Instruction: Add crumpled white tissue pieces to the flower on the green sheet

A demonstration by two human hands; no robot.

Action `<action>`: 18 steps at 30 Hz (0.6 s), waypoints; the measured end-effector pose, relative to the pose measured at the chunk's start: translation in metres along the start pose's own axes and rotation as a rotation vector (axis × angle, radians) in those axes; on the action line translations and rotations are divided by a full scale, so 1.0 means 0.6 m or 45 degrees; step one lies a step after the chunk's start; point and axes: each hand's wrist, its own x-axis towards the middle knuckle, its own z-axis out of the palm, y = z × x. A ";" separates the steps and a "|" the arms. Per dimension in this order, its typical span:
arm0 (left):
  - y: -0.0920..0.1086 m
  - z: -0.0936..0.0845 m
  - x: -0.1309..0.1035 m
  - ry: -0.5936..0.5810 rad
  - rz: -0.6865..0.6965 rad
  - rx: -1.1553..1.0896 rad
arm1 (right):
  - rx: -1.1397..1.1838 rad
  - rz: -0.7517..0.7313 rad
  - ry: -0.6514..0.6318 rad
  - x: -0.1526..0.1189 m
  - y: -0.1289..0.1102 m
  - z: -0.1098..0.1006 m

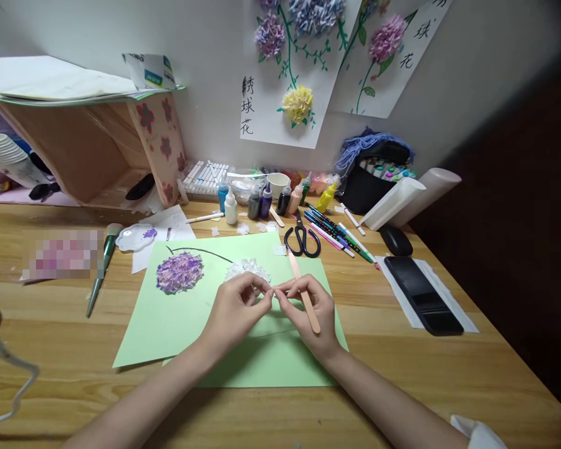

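My left hand [236, 308] and my right hand [318, 315] meet fingertip to fingertip over the green paper [191, 318]. Both are closed in a pinch; whatever small thing lies between the fingertips is too small to make out. A wooden craft stick [308, 305] is held slantwise between the fingers of my right hand. Just behind my left hand, a white ruffled flower [247, 268] on the paper is partly covered by it. To the left, a purple ruffled flower [179, 272] sits on the same paper, with a dark curved stem line drawn above.
Black-handled scissors [302, 240] touch the paper's far edge, near paint bottles [265, 202] and several pens [331, 231]. A phone [423, 293] lies right; a brush [103, 268] and a palette [133, 237] lie left. Flower pictures [280, 125] hang on the wall.
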 end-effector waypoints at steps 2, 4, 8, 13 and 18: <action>0.002 0.000 -0.002 0.012 0.032 0.037 | -0.001 0.012 0.005 0.000 -0.001 0.000; 0.004 0.001 -0.002 0.015 0.052 0.055 | 0.006 0.023 0.008 0.000 -0.002 0.000; 0.003 0.001 -0.002 0.001 0.051 0.060 | 0.052 0.055 0.014 -0.001 -0.007 0.001; 0.000 0.000 0.000 -0.022 0.041 0.051 | 0.078 0.067 0.022 -0.001 -0.006 0.000; 0.002 0.001 -0.001 -0.025 0.044 -0.005 | 0.082 0.061 0.056 0.004 0.001 -0.001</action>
